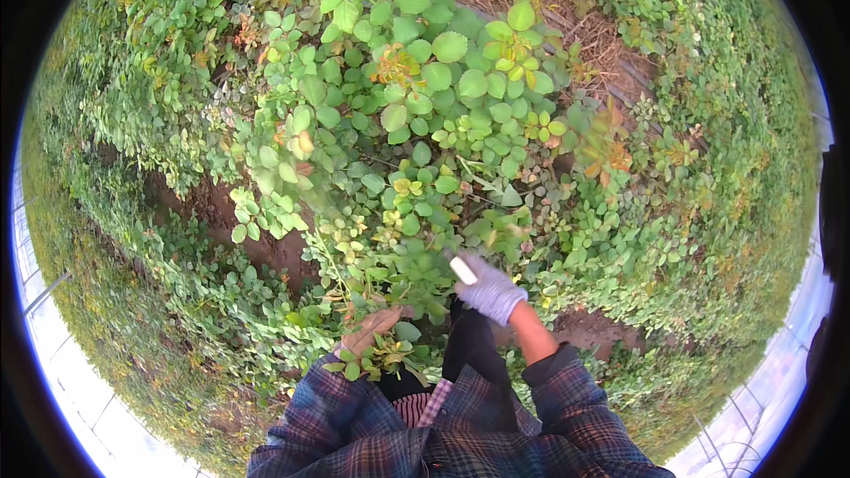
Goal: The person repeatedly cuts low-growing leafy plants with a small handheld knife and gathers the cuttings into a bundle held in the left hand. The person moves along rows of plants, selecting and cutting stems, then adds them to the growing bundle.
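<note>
My right hand [493, 291], in a pale knitted glove, is shut on a small tool with a white handle [463, 270]. Motion blurs the tool's tip among the leaves, so its exact kind does not show. My left hand [374, 330] wears a brownish glove and closes around some leafy stems [352, 365]. Leaves from these stems stick out below the wrist and above the fingers. Before both hands rises a dense leafy bush [412, 186], rose-like, with rounded green leaves and a few reddish young shoots [398, 68].
Rows of similar plants [664, 212] stretch away on both sides. Brown bare soil [265, 249] shows at the left and behind my right forearm. Dry stalks [591, 40] and a dark pipe or edging strip [631, 79] lie at the upper right. Framework of a greenhouse-like structure [50, 292] appears at the rim.
</note>
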`<action>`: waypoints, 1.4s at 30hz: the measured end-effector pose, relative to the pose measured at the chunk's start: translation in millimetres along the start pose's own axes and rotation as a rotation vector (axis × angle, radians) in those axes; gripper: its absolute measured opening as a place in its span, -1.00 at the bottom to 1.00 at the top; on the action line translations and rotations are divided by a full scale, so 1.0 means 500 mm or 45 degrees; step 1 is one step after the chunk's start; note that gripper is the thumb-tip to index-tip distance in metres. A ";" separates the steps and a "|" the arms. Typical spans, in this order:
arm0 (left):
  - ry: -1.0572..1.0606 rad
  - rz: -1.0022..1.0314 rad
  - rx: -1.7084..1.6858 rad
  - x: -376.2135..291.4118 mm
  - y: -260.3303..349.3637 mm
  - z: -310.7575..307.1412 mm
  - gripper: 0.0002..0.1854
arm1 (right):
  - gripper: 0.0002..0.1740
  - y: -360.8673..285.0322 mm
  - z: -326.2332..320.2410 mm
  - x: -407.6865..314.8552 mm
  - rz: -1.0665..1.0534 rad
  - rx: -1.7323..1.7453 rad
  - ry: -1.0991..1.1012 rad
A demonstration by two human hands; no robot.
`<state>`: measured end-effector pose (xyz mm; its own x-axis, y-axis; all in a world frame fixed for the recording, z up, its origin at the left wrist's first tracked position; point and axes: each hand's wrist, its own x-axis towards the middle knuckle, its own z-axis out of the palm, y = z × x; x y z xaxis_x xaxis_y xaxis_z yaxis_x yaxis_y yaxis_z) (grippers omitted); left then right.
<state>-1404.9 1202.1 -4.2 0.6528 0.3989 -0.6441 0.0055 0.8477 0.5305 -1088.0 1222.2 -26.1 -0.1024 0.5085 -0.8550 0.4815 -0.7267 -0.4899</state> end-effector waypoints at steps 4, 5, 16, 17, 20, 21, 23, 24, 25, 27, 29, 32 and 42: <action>0.175 -0.110 0.191 0.008 -0.026 0.018 -0.50 | -0.42 -0.060 -0.153 0.070 0.104 -0.221 0.379; 0.139 -0.082 0.261 0.022 -0.034 0.029 -0.51 | -0.41 -0.058 -0.178 0.094 0.102 -0.341 0.496; 0.177 -0.210 -0.635 0.065 0.004 0.180 -0.53 | -0.49 0.065 -0.241 -0.010 -0.024 -0.271 0.035; 0.156 -0.206 -0.762 0.073 0.008 0.194 -0.54 | -0.44 0.105 -0.255 -0.014 0.056 -0.251 0.225; -0.293 0.133 -0.091 0.119 -0.069 0.136 -0.50 | -0.40 0.275 -0.313 -0.002 0.015 0.016 1.116; -0.310 0.202 -0.049 0.119 -0.118 0.104 -0.49 | -0.40 0.317 -0.340 0.006 0.056 0.321 1.237; -0.329 0.338 0.032 0.114 -0.218 0.039 -0.44 | -0.44 0.341 -0.373 -0.003 0.244 0.712 1.360; -0.287 0.256 -0.105 0.106 -0.264 0.007 -0.44 | -0.45 0.327 -0.379 -0.014 0.290 0.418 1.146; -0.142 0.136 -0.048 0.106 -0.282 0.007 -0.47 | -0.45 0.323 -0.384 -0.028 0.342 0.121 0.936; 0.019 -0.046 -0.110 0.103 -0.305 0.006 -0.51 | -0.40 0.323 -0.366 -0.043 0.400 -0.417 0.221; 0.068 -0.169 -0.328 0.105 -0.323 0.005 -0.54 | -0.37 0.368 -0.325 -0.044 0.364 -0.299 0.467; -0.127 0.068 -0.327 0.104 -0.258 0.035 -0.51 | -0.38 0.353 -0.288 -0.079 0.534 0.945 0.557; 0.014 0.092 0.082 0.106 -0.198 0.098 -0.51 | -0.73 0.352 -0.289 -0.066 -0.065 2.345 0.437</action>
<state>-1333.9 1122.3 -63.9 0.6447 0.4624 -0.6088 0.0076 0.7924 0.6099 -874.2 1144.1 -59.2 0.1847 0.4319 -0.8828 -0.9601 -0.1126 -0.2560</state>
